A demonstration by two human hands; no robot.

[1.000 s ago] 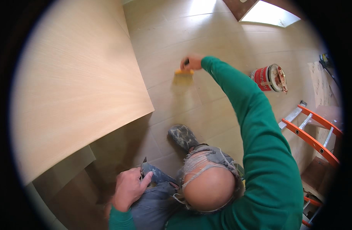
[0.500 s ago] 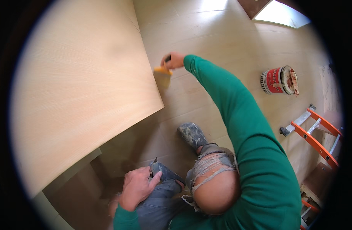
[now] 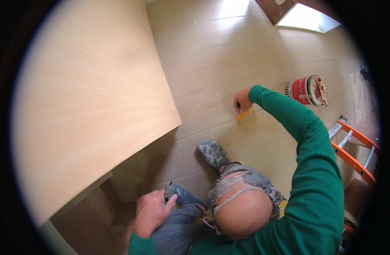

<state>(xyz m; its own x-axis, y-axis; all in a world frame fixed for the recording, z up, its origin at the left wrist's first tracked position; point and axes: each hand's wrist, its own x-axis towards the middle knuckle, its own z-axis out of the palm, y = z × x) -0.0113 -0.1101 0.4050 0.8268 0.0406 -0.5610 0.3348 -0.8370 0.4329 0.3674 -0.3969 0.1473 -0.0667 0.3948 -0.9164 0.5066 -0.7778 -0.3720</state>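
Note:
My right hand (image 3: 243, 100) is closed round a wide putty knife (image 3: 247, 118) with a yellow and black handle. Its blade is blurred, and it hangs over the tiled floor to the right of the pale wood panel (image 3: 97, 85). At the lower left, my left hand (image 3: 152, 211) is closed on a small tool with a metal blade (image 3: 168, 187). Only the pointed blade end shows past the fingers, above my left shoe; the rest is hidden in my grip. The large panel fills the left side, its near corner pointing toward my right shoe.
A red, white and black can (image 3: 304, 90) with a smeared lid stands on the floor (image 3: 212, 85) at the right. An orange stepladder (image 3: 352, 158) lies beyond my right arm. Below the panel's near edge is a dark brown space (image 3: 82, 216). A bright opening (image 3: 309, 18) shows at the far right.
My right hand has moved the putty knife away from the panel's right edge, rightward and nearer to me. My left hand has hardly moved.

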